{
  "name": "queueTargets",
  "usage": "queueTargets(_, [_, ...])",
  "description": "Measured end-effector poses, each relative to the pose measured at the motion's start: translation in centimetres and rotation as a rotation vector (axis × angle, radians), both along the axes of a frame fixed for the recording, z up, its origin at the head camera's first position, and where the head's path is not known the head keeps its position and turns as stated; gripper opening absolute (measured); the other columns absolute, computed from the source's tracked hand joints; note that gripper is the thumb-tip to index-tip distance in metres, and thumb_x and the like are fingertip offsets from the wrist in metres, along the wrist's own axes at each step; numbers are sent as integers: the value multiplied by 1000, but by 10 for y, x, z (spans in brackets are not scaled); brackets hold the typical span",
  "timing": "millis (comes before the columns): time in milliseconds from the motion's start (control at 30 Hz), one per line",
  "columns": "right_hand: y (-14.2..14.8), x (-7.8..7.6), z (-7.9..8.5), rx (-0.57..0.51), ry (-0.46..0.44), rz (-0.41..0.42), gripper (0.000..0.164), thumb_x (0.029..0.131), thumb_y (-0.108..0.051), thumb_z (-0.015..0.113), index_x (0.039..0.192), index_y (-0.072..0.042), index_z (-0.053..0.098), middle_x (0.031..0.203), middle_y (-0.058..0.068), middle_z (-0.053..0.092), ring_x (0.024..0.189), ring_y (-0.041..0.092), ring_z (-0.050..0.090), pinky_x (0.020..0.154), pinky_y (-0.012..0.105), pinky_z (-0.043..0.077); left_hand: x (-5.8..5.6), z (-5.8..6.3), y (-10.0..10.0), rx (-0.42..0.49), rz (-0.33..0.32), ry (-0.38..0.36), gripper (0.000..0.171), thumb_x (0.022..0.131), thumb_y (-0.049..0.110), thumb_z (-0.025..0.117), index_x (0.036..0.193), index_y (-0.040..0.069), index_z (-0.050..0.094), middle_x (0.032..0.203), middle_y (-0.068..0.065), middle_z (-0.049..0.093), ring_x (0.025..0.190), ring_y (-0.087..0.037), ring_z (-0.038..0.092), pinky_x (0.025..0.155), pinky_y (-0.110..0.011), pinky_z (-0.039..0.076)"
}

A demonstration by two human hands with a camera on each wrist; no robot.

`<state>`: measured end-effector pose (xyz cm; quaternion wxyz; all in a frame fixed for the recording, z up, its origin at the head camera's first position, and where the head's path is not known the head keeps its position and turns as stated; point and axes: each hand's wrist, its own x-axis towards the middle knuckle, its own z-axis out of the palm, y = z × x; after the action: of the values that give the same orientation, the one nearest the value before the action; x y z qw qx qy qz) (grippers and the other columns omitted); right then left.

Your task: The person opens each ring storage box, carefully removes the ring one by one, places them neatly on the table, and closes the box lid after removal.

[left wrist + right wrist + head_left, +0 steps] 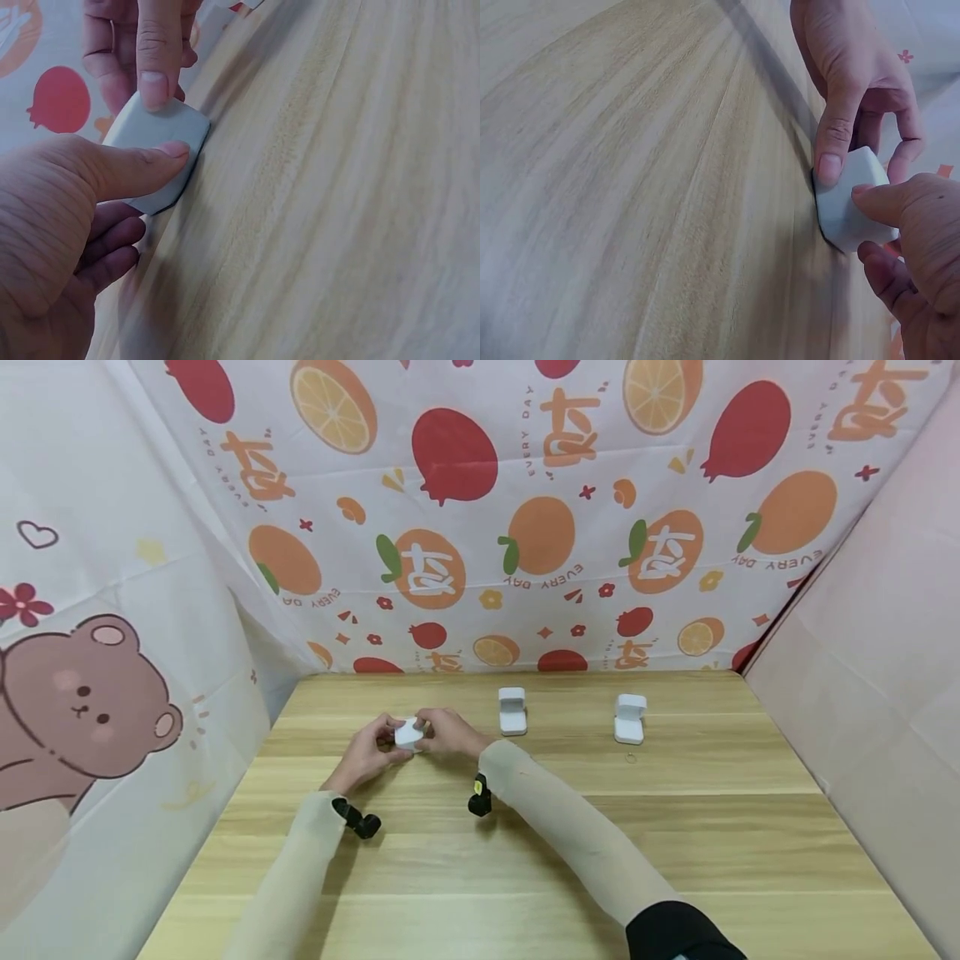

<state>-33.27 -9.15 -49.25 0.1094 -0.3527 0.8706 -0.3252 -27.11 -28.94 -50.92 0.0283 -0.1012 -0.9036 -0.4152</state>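
Note:
A small white ring box stands on the table at the left, with its lid down as far as the wrist views show. My left hand grips it from the left, thumb on the near face. From the other side my right hand pinches the same box, its thumb pressing on the box in the left wrist view. The fingers behind the box are partly hidden. A second white ring box stands with its lid up, to the right of my right hand.
Farther right is another white ring box with its lid raised. A thin ring lies on the wooden table in front of it. A fruit-print cloth hangs behind the table's back edge, and pale cloths hang at both sides.

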Motion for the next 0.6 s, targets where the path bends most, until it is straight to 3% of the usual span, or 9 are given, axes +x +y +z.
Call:
queueTargets(200, [-2, 1, -1, -11, -29, -29, 29, 93, -16, 75, 119, -7, 66, 127, 9, 70, 77, 8, 59, 69, 17, 47, 0, -2, 1, -13, 26, -39, 38, 86, 8, 80, 116, 6, 57, 133, -23, 66, 115, -35, 66, 96, -48, 53])
queueTargets(333, [-3, 1, -2, -29, -47, -40, 31, 92, -17, 76, 119, -7, 66, 137, 8, 65, 79, 6, 58, 71, 16, 47, -1, -1, 0, -30, 31, -42, 38, 87, 9, 80, 116, 6, 56, 132, -25, 67, 115, -35, 66, 96, -50, 52])
queueTargets(600, [-2, 3, -4, -47, -76, -54, 30, 93, -17, 75, 119, -8, 63, 124, 8, 69, 71, 7, 55, 66, 16, 46, -1, 2, 3, -23, 23, -49, 39, 87, 10, 80, 117, 7, 56, 136, -25, 64, 120, -40, 64, 99, -55, 51])
